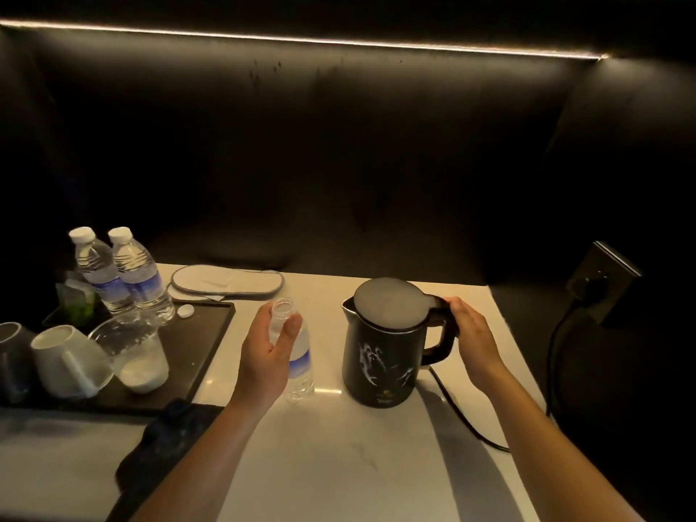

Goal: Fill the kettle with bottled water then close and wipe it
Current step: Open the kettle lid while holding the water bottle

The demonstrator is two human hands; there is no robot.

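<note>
Judging from the uncapped bottle (295, 356) and the lowered lid (391, 303), the step in hand appears to be either opening the electric kettle (380, 352) for filling or shutting it after a pour; which one cannot be told. The open water bottle is held upright on the white countertop (339, 457) by the left hand (267, 348), whose fingers are curled loosely around its upper body; its long axis is vertical and its open mouth points up. Little or no water can be made out inside it. The kettle stands just right of the bottle, apart from it, with its axis vertical, its spout directed to the left toward the bottle and its handle (440, 329) to the right. The top of the handle is grasped by the right hand (470, 333). For a clean pour, the lid should be fully raised, the kettle steadied by its handle, and the bottle mouth brought over the opening before it is tilted. The loose cap (185, 311) lies on the black tray (211, 340), and a dark cloth (169, 438) lies near the front edge, ready for wiping.
</note>
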